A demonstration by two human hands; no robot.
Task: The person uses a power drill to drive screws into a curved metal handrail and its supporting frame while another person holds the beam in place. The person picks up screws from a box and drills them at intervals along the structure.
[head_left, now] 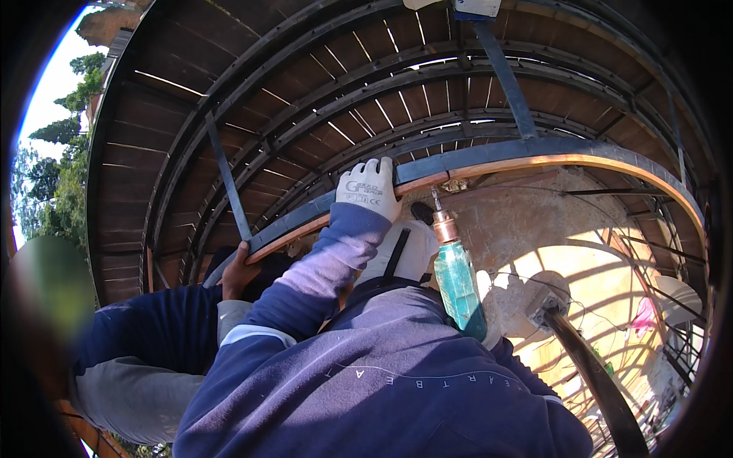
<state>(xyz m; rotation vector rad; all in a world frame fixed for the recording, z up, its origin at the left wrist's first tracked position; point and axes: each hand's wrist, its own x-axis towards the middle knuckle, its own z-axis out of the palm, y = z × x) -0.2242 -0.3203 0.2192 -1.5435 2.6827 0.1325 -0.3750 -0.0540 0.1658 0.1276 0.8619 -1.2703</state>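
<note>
My left hand (369,188), in a white-and-grey work glove, grips a curved metal rail (473,156) with its fingers bent over the top. A thin wooden strip (527,162) runs along the near side of that rail. My right hand (490,307), also gloved, is partly hidden behind a green power drill (460,286) and holds it by the rear. The drill points away from me, its bit (435,197) close to the wooden strip; I cannot tell whether they touch. My left forearm crosses in front of my body.
At left a co-worker in dark blue sleeves rests a bare hand (239,273) at the rail's end. Flat metal struts (505,80) join the rail to the curved slatted structure (305,91) beyond. Far below at right lie a sunlit floor (565,259) and a dark post (592,366).
</note>
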